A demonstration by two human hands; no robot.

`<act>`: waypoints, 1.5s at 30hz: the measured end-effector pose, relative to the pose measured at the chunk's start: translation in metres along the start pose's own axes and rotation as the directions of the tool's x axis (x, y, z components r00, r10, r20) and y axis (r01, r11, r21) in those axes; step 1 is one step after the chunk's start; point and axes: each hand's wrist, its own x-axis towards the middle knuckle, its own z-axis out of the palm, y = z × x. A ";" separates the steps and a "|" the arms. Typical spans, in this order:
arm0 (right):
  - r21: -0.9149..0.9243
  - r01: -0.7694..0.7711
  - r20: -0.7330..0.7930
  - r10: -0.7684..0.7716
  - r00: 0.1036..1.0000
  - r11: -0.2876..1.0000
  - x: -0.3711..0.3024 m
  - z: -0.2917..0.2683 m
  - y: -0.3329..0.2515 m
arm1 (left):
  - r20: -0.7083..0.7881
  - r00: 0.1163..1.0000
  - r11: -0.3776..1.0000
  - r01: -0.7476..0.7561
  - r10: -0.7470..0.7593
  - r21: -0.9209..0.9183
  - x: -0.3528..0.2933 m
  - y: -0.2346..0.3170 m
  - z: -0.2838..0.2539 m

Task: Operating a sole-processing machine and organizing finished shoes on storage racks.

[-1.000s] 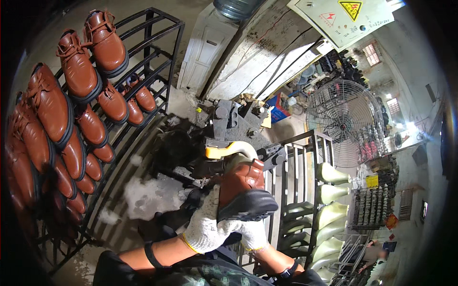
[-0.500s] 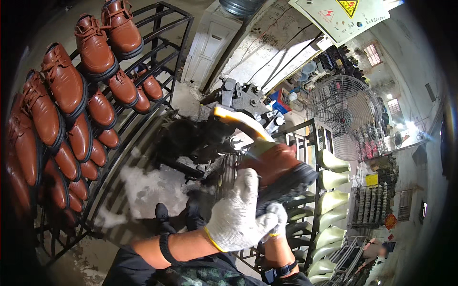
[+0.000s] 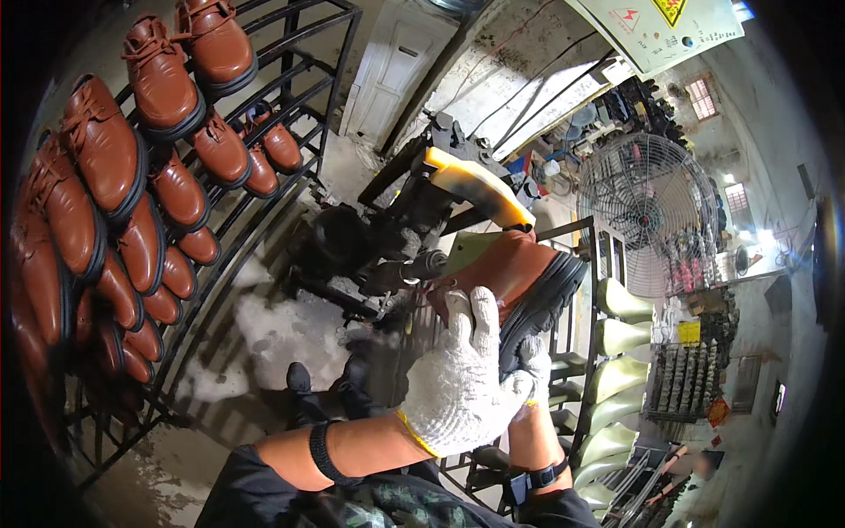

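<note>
A brown leather shoe [image 3: 525, 271] with a thick black sole is in front of me, a pale green shoe last [image 3: 471, 250] showing at its opening. My left hand [image 3: 459, 383], in a white knit glove, grips the shoe's near side, two fingers laid up along the leather. On the sole side, my gloved right hand [image 3: 532, 368] is closed against the black sole, its fingers partly hidden. Just beyond the shoe is a dark machine [image 3: 400, 251] with a brightly lit yellowish arm [image 3: 480, 187]; whether the last touches the machine I cannot tell.
Left stands a black metal rack [image 3: 327, 97] of brown lace-up shoes [image 3: 110, 150]. Close on the right, another rack [image 3: 591, 264] carries pale green lasts [image 3: 616, 339]. Farther off are a large caged fan [image 3: 647, 207], an electrical box [image 3: 660, 31] and a person [image 3: 691, 480].
The shoe and both hands have shifted slightly right within the view, and the shoe is less blurred. The lit yellowish arm now reaches the shoe's far side. Both hands keep their grip.
</note>
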 end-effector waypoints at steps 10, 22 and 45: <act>-0.444 0.033 0.091 0.008 0.996 0.896 0.013 0.044 0.025 | -0.106 0.994 0.814 -0.072 0.013 -0.577 -0.012 -0.086 0.002; -0.546 0.276 0.301 -0.123 0.946 0.791 0.006 0.043 0.036 | 0.296 0.597 0.653 -0.744 0.745 -0.142 0.127 -0.021 -0.074; -0.439 0.612 0.617 -0.274 0.738 0.658 0.057 0.072 -0.021 | -0.165 0.737 0.737 -0.672 0.655 -0.075 0.062 -0.035 -0.030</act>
